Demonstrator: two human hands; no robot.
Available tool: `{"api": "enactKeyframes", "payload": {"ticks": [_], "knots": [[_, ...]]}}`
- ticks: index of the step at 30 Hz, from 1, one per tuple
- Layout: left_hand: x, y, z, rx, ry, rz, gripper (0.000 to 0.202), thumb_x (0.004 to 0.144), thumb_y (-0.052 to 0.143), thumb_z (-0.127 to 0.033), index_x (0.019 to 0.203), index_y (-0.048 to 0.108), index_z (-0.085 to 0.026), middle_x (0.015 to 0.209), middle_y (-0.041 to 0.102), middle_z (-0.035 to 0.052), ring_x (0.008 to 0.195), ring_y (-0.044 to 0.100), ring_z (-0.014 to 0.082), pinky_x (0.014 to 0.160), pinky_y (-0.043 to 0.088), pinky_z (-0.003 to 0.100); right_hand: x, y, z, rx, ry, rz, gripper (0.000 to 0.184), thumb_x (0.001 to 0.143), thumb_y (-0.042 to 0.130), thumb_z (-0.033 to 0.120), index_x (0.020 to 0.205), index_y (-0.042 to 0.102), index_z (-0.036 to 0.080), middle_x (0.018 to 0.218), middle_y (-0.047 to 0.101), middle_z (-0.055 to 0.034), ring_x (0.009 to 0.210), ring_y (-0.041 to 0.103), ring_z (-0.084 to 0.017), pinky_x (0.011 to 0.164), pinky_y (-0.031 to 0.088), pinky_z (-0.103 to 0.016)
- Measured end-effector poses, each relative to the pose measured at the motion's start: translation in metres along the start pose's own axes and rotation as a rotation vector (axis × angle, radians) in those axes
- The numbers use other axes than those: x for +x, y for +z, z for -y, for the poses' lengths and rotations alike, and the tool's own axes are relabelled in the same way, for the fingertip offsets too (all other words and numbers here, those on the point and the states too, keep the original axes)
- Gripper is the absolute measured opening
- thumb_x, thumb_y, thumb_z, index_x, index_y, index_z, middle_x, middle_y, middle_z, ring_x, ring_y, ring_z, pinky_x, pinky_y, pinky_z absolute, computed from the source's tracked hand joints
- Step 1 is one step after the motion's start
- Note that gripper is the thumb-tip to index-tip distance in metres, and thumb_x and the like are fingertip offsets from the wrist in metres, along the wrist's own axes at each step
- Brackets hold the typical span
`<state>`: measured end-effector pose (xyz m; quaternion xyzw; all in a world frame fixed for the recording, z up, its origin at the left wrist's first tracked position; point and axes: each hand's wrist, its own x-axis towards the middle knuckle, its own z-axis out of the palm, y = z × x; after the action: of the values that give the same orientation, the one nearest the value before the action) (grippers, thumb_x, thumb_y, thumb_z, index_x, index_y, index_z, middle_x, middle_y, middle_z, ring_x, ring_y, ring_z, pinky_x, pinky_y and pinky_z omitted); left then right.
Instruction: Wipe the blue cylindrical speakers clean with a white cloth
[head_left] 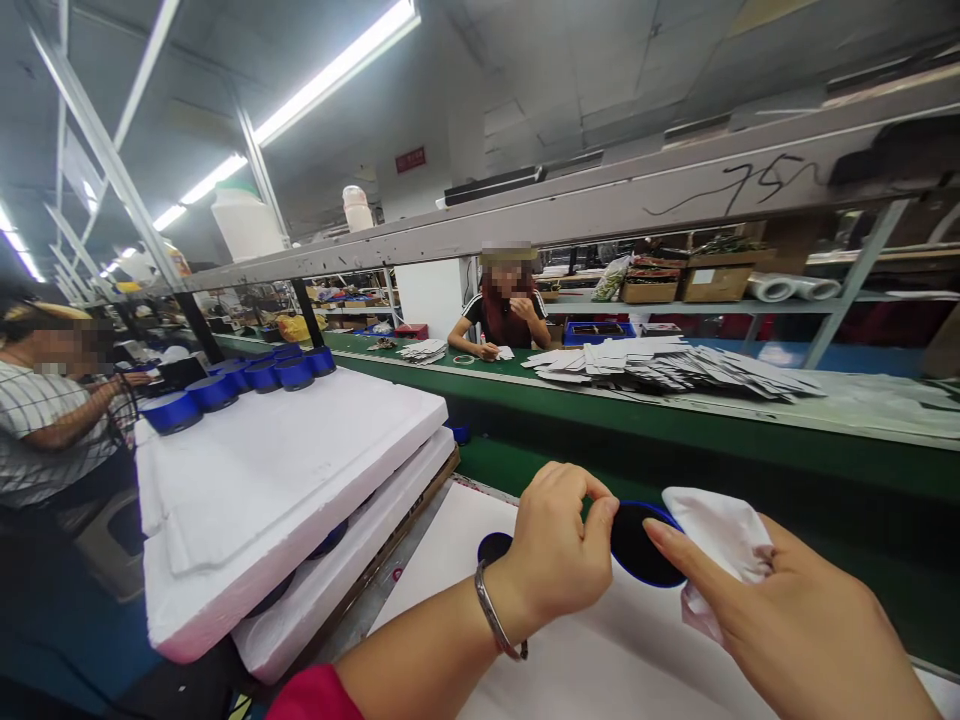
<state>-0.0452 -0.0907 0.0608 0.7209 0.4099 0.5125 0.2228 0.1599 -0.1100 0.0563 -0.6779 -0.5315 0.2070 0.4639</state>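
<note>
A round part with a black face and a blue rim (646,548) is held up in front of me, above a white work surface (585,660). My left hand (566,540) is closed in a pinch, with thumb and index fingertip at the part's left rim. My right hand (795,590) grips the part from the right, its thumb lying on the black face. A crumpled white cloth (716,530) is bunched in that same hand, behind the thumb and against the rim. Another black disc (495,547) lies on the white surface, partly covered by my left hand.
White foam trays (315,450) are stacked at left, with several blue round parts (214,390) on top. Beyond a green conveyor belt (495,460), a person (506,310) sits near piled white strips (660,365). Another person (45,420) works at far left. A shelf beam (525,215) crosses overhead.
</note>
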Motion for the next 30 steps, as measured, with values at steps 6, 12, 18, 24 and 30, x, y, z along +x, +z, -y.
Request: {"api": "enactKeyframes", "payload": {"ticks": [6, 12, 18, 24, 30], "knots": [[0.005, 0.000, 0.003, -0.102, -0.187, 0.047, 0.019, 0.107, 0.057, -0.022, 0.089, 0.052, -0.024, 0.091, 0.064, 0.0031, 0.091, 0.062, 0.0227, 0.088, 0.050, 0.039, -0.004, 0.001, 0.000, 0.158, 0.266, 0.120, 0.089, 0.053, 0.090, 0.097, 0.101, 0.083, 0.022, 0.073, 0.074, -0.0111, 0.059, 0.069, -0.031, 0.048, 0.054, -0.036], [0.018, -0.010, 0.008, -0.191, -0.266, 0.007, 0.036, 0.113, 0.052, -0.028, 0.078, 0.052, -0.023, 0.084, 0.062, 0.0024, 0.089, 0.061, 0.0205, 0.086, 0.051, 0.036, -0.008, -0.004, 0.040, 0.412, 0.465, 0.008, 0.093, 0.025, 0.095, 0.071, 0.099, 0.081, 0.017, 0.078, 0.076, -0.0145, 0.058, 0.065, -0.024, 0.046, 0.050, -0.030], [0.026, -0.026, 0.016, -0.446, -0.164, 0.329, 0.075, 0.077, 0.095, -0.025, 0.147, 0.069, -0.025, 0.167, 0.064, 0.0169, 0.147, 0.068, 0.0349, 0.107, 0.065, 0.043, -0.007, 0.001, 0.045, 0.793, 0.596, 0.079, 0.106, 0.015, 0.106, 0.049, 0.113, 0.080, 0.019, 0.113, 0.083, -0.0153, 0.092, 0.078, -0.036, 0.055, 0.066, -0.032], [0.021, -0.009, 0.024, -0.245, 0.037, 0.425, 0.101, 0.064, 0.114, -0.051, 0.152, 0.072, -0.022, 0.162, 0.070, 0.0202, 0.152, 0.068, 0.0439, 0.135, 0.054, 0.062, -0.010, 0.011, 0.034, 0.762, 0.511, 0.237, 0.090, 0.032, 0.110, 0.068, 0.101, 0.078, 0.021, 0.102, 0.081, -0.0138, 0.096, 0.080, -0.040, 0.060, 0.070, -0.036], [0.012, 0.006, 0.025, -0.032, 0.234, 0.265, 0.092, 0.076, 0.106, -0.049, 0.155, 0.068, -0.021, 0.154, 0.074, 0.0191, 0.144, 0.073, 0.0406, 0.128, 0.063, 0.055, 0.003, 0.007, 0.010, 0.772, 0.469, -0.011, 0.068, 0.056, 0.098, 0.071, 0.102, 0.079, 0.023, 0.108, 0.081, -0.0140, 0.103, 0.079, -0.038, 0.054, 0.064, -0.030]]}}
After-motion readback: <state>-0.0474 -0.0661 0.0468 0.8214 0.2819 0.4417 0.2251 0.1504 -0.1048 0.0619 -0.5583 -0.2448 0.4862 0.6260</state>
